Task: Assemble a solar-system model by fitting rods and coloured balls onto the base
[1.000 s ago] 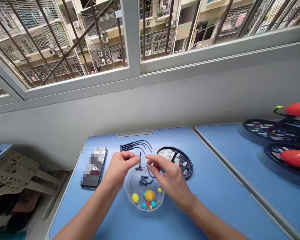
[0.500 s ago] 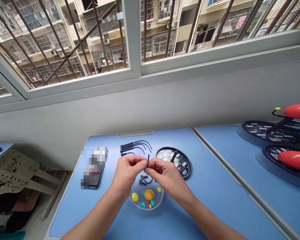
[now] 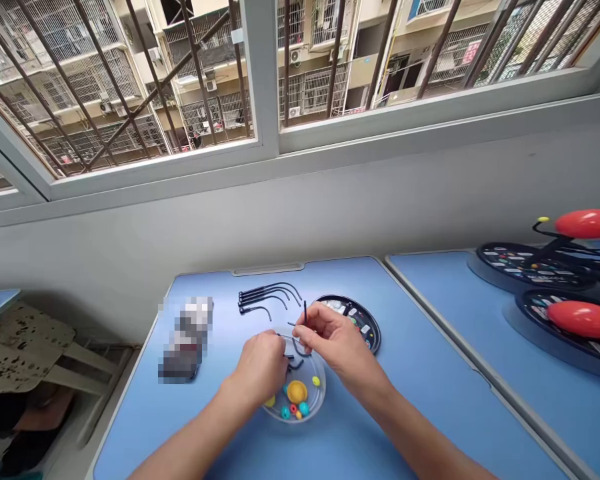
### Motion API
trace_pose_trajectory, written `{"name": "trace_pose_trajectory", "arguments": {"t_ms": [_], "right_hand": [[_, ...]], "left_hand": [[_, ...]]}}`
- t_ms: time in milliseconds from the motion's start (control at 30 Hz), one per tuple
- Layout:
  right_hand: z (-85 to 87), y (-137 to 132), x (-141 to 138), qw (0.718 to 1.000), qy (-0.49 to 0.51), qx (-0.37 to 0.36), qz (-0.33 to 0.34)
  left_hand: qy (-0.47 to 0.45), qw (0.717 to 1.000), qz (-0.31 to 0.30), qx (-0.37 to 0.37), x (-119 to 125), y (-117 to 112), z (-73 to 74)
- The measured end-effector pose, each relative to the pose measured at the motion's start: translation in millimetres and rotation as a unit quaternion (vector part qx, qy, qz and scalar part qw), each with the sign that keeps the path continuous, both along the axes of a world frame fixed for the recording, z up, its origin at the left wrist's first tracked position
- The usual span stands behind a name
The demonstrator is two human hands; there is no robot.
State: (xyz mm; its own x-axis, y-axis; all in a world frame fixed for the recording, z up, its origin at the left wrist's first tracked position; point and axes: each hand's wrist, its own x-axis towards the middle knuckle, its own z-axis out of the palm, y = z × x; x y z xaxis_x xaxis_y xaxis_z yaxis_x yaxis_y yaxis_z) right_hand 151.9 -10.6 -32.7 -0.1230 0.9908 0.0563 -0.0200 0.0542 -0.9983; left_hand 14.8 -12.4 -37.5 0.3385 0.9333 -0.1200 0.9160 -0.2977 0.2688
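Note:
My right hand (image 3: 333, 337) pinches a small black rod (image 3: 305, 310) that sticks up above its fingertips. A thin dark tip also shows at the left of those fingers. My left hand (image 3: 263, 363) is curled over the left side of a clear round bowl (image 3: 323, 393), its fingertips hidden; I cannot make out what they grip. In the bowl lie black curved pieces (image 3: 296, 364), an orange-yellow ball (image 3: 297, 392) and several small coloured beads (image 3: 304, 409). Behind my right hand, partly covered by it, is a black round base (image 3: 375, 331) with printed pictures.
Several black curved rods (image 3: 265, 293) lie side by side on the blue table (image 3: 220, 433) beyond the bowl. A blurred phone-like object (image 3: 183, 363) is at the left. On the adjoining table, two assembled models with red ovals (image 3: 583, 320) stand at the right.
My hands were together over the bowl, fingertips meeting at a black rod. My left hand has moved down and left to the bowl; the right keeps the rod.

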Motion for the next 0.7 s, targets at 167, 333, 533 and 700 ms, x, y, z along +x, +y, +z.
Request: {"name": "trace_pose_trajectory", "arguments": {"t_ms": [167,333,533,700], "right_hand": [[1.1,-1.3,0.1,0.999,0.047,-0.018,0.007],[-2.8,-2.7,-4.3,0.998,0.023,-0.056,0.021],[-4.4,-7.0,-7.3,0.997,-0.063,-0.032,0.011],[-2.7,-9.8,-7.8,0.992,-0.128,0.002,0.009]], "left_hand": [[-0.297,0.95,0.075,-0.063,-14.5,-7.3,4.4],[-0.463,0.878,0.116,-0.044,-32.6,-9.1,-2.2],[-0.518,0.846,0.119,-0.043,-38.6,-7.8,-10.1],[-0.537,0.835,0.106,-0.057,-38.3,-11.8,-6.8]]}}
